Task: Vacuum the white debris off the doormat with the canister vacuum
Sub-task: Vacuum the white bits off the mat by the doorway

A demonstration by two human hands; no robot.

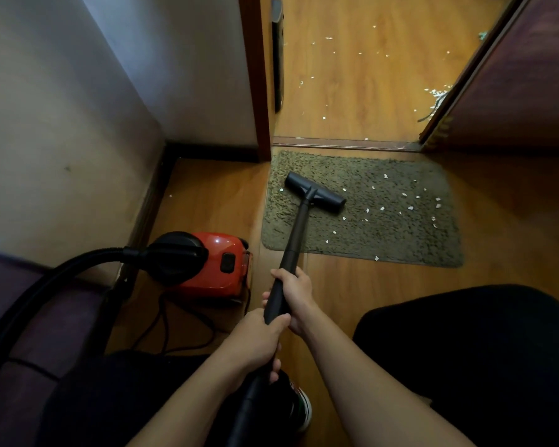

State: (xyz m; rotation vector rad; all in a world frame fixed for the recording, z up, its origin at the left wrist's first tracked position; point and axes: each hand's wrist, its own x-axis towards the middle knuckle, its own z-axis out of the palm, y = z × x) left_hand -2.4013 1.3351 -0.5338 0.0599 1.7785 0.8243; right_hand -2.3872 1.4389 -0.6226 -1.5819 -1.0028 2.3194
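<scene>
Hose curves in from the left edge to the red canister vacuum, parked on the floor beside the doormat. The left hand and, ahead of it, the right hand each have their grip clamped round the black wand. The floor head rests on the mat's left part, where few flecks show. Most of the white debris lies scattered across the right half, so the job looks well short of done.
</scene>
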